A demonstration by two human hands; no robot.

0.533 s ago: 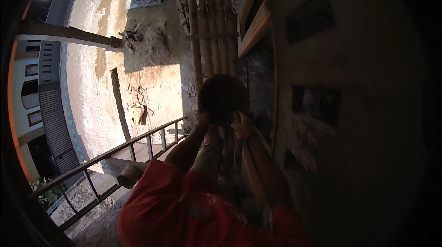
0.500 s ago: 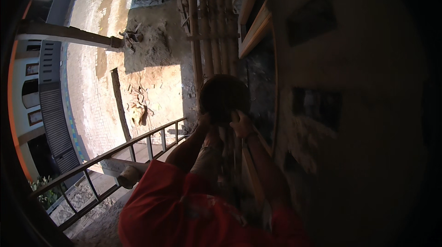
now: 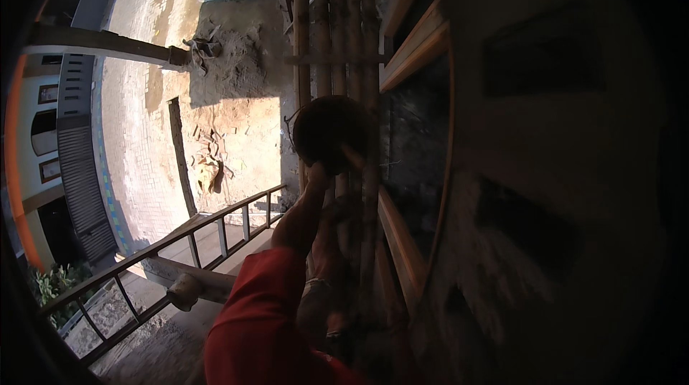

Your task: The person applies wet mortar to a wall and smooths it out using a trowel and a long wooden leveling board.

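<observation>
A dark round pan (image 3: 331,130) is held up against the upright bamboo poles (image 3: 337,40) of a scaffold. My left hand (image 3: 317,172) grips the pan's lower edge, with the arm stretched out from a red sleeve (image 3: 262,313). My right hand (image 3: 350,160) lies in shadow at the pan's lower right edge, and its fingers seem to rest on the rim. What the pan holds is hidden.
A wall with wooden window frames (image 3: 416,48) rises on the right. Far below lie a sandy yard (image 3: 237,112), a long beam (image 3: 108,44) and a building (image 3: 50,134). A metal railing (image 3: 179,241) runs across the lower left.
The pan has moved up and away from me along the bamboo poles. Both arms are stretched out further than before.
</observation>
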